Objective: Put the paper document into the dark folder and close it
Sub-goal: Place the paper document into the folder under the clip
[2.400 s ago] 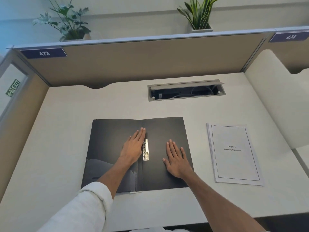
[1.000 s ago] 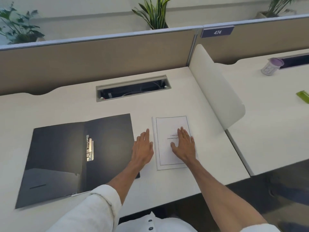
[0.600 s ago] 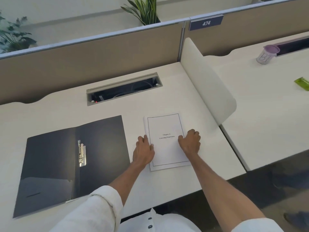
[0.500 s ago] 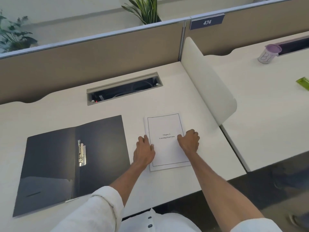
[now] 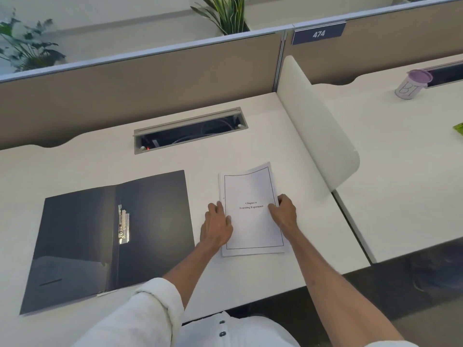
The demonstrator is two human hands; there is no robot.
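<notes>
An open-plan office: numbered partition panels [image 5: 150,78], white desks [image 5: 263,126] with cable trays [image 5: 190,130], potted plants [image 5: 225,13].

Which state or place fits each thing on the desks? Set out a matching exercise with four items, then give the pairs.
Things:
1. dark folder
2. paper document
3. metal clip
4. purple-lidded cup

Descriptions:
A. on the neighbouring desk
B. gripped at both side edges by the hands
C. lying open and flat
D. along the folder's spine

Pairs: 1-C, 2-B, 3-D, 4-A
</notes>
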